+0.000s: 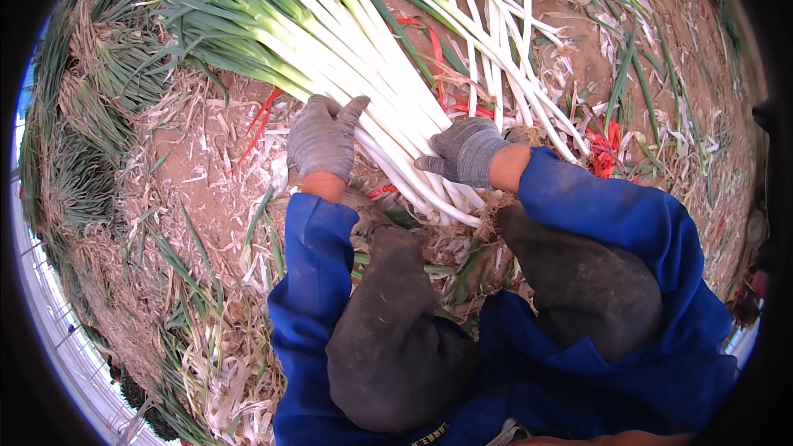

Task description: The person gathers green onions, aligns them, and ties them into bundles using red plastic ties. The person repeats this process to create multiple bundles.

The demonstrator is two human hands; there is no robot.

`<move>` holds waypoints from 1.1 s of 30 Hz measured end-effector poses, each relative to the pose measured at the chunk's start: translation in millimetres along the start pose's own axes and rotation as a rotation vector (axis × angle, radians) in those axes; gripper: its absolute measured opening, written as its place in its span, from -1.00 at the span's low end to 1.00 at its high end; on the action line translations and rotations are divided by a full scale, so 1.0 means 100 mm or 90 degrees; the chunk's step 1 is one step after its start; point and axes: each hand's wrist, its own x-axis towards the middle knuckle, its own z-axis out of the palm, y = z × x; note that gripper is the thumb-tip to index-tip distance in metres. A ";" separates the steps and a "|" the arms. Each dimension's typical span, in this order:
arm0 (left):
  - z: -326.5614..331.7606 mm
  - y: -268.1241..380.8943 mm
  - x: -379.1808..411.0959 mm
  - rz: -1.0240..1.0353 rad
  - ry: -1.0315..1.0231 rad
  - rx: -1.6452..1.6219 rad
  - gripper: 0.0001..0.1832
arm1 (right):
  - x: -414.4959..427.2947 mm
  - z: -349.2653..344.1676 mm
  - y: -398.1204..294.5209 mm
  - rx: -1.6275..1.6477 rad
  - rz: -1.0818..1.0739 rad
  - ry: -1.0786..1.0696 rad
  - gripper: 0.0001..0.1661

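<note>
A thick bunch of long green onions lies slantwise before me, green leaves at the upper left and rooted white ends at the lower right. My left hand, in a grey knitted glove, rests on the near side of the white stalks, thumb on top. My right hand, gloved alike, grips the bunch near its root ends, with some fingers hidden. Red plastic ribbon shows on the soil beyond the stalks, and another piece lies left of them.
Loose green onions lie crossed at the upper right, beside a crumpled red ribbon. Bundled green onions line the left side. Peeled skins and leaf scraps litter the soil. My knees are close below the bunch.
</note>
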 end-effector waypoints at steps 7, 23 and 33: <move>0.45 0.05 -0.09 0.405 0.282 -0.008 -0.37 | 0.14 0.07 0.04 -0.053 -0.019 0.010 -0.20; 0.56 0.11 -0.02 0.564 0.039 0.152 -0.46 | -0.10 0.19 0.25 0.041 -0.072 0.081 -0.29; 0.52 0.12 -0.04 0.560 0.040 0.120 -0.49 | -0.73 0.65 0.18 0.085 -0.158 -0.128 -0.30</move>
